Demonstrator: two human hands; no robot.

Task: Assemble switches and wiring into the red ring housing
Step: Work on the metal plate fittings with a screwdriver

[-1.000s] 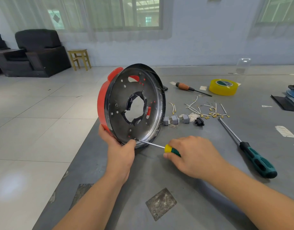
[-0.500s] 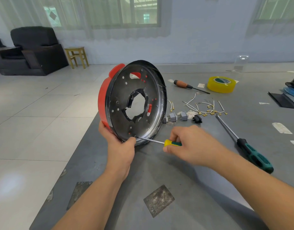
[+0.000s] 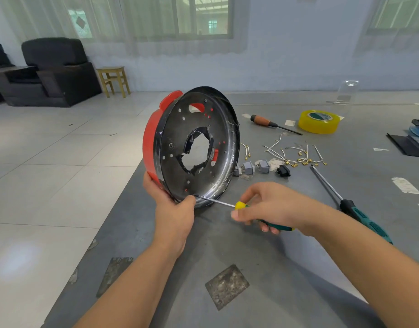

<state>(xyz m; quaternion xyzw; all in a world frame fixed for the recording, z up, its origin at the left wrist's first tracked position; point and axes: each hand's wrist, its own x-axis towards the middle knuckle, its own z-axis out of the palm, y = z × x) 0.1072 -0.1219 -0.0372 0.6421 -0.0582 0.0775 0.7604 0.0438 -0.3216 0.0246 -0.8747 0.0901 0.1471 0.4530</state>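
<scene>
Vs 0.5 s ago: right hand (image 3: 272, 207) has loosened on the small yellow-and-green-handled screwdriver (image 3: 241, 206); index finger lifted, handle now pinched by thumb and lower fingers. Tip unchanged at a hole low on the black perforated metal plate of the red ring housing (image 3: 194, 147). Housing stands on edge on the grey table (image 3: 263, 261), near its left edge. Left hand (image 3: 173, 207) grips the housing's lower rim as before. No legible writing; stamp on plate too small to read. Grey switches (image 3: 253, 166) partly hidden behind the rim. Loose white wires w/ brass terminals (image 3: 296, 155) lie beyond.
</scene>
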